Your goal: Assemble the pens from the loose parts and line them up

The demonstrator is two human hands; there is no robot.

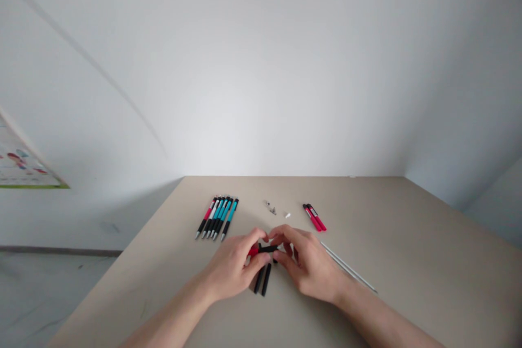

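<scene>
My left hand point(234, 263) pinches a red and black pen barrel point(268, 249) held level just above the table; its red part is mostly covered by the fingers. My right hand point(304, 258) is closed at the black end of the same barrel, with something small and whitish showing at its fingertips, too small to name. Below and between the hands lie black pen grips point(263, 280), partly hidden. Thin light refills point(350, 267) lie beside my right wrist, running under the forearm.
Assembled pens point(218, 218) in red, white and teal lie in a row at left. Small metal pieces point(273, 210) and white bits point(287, 215) lie beyond the hands. Two red barrels with black ends point(315, 217) are at right. A wall point(293, 92) borders the tan table point(408, 239).
</scene>
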